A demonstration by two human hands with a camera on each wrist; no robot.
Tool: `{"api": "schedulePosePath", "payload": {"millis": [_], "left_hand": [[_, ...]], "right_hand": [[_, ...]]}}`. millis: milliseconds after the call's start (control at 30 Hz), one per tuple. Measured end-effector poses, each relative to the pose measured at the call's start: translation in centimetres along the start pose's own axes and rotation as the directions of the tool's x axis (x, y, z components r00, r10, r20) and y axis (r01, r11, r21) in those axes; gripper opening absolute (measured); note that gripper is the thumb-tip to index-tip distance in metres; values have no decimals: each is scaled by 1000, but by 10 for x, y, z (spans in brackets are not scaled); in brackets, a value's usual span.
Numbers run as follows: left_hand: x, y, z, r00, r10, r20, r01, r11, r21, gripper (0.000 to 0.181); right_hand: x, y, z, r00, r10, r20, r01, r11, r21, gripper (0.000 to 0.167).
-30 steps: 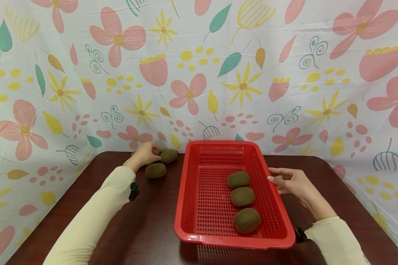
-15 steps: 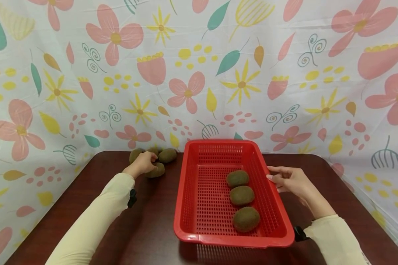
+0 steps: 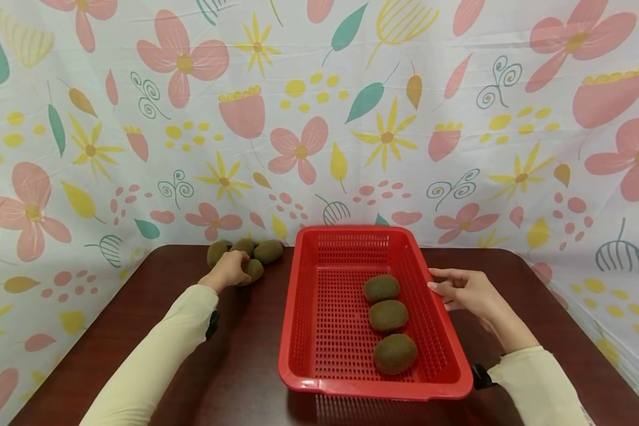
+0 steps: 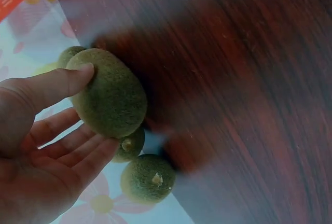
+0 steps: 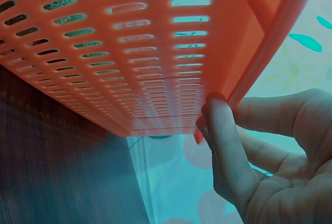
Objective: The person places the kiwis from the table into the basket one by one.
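Observation:
At the back left of the table, my left hand (image 3: 226,270) grips a brown fuzzy kiwi (image 3: 253,270). In the left wrist view the thumb lies on one side of this kiwi (image 4: 111,97) and the fingers curl at the other. Close behind it sit three more kiwis, including a right one (image 3: 268,252) and a left one (image 3: 216,254). My right hand (image 3: 465,291) pinches the right rim of a red plastic basket (image 3: 303,307), thumb and fingers on either side of the rim (image 5: 254,73). Three kiwis lie in a row inside, the middle one (image 3: 388,315) among them.
The dark wooden table (image 3: 234,355) ends at a white floral curtain (image 3: 309,89) hanging behind it. The slotted basket stands right of the table's middle, between both arms.
My left hand has moved from the kiwis at the back to the nearer one and taken hold of it. The right hand and basket stay in place.

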State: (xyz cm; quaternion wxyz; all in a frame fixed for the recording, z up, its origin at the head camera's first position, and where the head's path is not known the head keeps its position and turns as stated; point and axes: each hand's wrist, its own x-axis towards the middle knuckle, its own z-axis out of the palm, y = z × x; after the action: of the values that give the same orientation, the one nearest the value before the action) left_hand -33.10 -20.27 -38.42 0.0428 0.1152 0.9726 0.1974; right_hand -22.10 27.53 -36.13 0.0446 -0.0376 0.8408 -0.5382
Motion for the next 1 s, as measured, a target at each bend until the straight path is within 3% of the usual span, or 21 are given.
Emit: {"api": "schedulePosePath", "payload": {"millis": [400, 733, 1000], "left_hand": [[4, -2, 5, 1000, -28, -10, 28, 999, 33, 62], [7, -1, 5, 1000, -5, -26, 6, 998, 59, 48], [2, 3, -5, 1000, -19, -16, 19, 1000, -18, 49]], "right_hand": [[-1, -1, 1, 1000, 13, 0, -13, 1000, 5, 63], [0, -1, 0, 1000, 27, -3, -27, 1000, 0, 63], [0, -2, 0, 1000, 29, -3, -29, 1000, -5, 64]]}}
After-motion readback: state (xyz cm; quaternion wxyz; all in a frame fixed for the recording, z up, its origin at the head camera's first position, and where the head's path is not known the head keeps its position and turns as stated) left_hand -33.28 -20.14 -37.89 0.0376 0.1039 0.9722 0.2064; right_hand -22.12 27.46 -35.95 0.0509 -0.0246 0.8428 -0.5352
